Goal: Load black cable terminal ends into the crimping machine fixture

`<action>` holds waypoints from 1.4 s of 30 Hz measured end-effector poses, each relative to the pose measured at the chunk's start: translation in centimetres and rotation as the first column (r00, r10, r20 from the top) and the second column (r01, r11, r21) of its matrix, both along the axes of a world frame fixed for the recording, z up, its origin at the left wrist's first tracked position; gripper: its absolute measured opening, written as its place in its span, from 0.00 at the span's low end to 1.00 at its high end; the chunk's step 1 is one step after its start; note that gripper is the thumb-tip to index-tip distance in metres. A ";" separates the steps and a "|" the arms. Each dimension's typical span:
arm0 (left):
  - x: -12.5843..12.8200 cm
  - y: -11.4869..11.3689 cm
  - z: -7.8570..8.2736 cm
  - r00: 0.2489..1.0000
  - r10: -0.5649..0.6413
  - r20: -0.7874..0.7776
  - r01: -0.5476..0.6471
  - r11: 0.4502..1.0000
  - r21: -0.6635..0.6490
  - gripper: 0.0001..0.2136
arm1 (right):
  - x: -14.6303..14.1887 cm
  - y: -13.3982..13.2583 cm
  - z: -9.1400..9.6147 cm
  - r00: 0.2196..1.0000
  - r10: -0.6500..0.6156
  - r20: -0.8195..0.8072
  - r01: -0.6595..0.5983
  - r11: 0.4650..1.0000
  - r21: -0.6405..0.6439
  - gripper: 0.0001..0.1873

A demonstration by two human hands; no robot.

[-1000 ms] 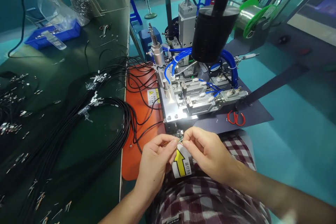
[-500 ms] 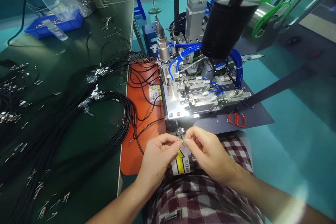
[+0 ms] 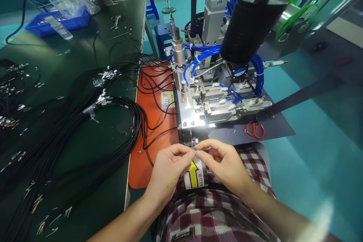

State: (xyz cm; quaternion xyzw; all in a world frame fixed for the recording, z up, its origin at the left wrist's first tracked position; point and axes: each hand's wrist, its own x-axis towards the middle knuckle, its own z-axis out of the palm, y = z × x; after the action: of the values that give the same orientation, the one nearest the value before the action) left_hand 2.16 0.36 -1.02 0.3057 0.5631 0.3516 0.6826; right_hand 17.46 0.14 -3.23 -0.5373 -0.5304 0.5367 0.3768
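Observation:
My left hand [image 3: 170,168] and my right hand [image 3: 224,162] meet fingertip to fingertip just in front of the machine's metal plate [image 3: 193,121]. Both are pinched on a tiny part [image 3: 196,151] between them, too small to name; a thin black wire seems to run from it. Below the fingers a white label with a yellow arrow [image 3: 195,176] shows on the machine's front. My lap in a checked shirt lies under both hands.
A bundle of black cables with metal ends [image 3: 93,121] spreads over the green bench at left. An orange mat [image 3: 154,121] lies beside the machine. Red scissors [image 3: 255,129] rest on a dark sheet at right. A blue tray [image 3: 56,24] stands far left.
Both hands stay pinched together in front of the machine; the camera view has shifted slightly, and the fingers have moved a little.

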 end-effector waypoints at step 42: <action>0.0 2.2 -3.2 0.507 0.205 -0.837 0.696 0.475 0.538 0.07 | 0.6 2.7 -2.5 0.996 0.024 -0.082 -0.032 0.995 -0.095 0.11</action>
State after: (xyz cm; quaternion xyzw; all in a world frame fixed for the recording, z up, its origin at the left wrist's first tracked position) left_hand 2.17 2.53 -4.25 0.8101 0.5025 0.2668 0.1417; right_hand 18.10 2.88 -5.77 -0.5253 -0.4956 0.5881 0.3641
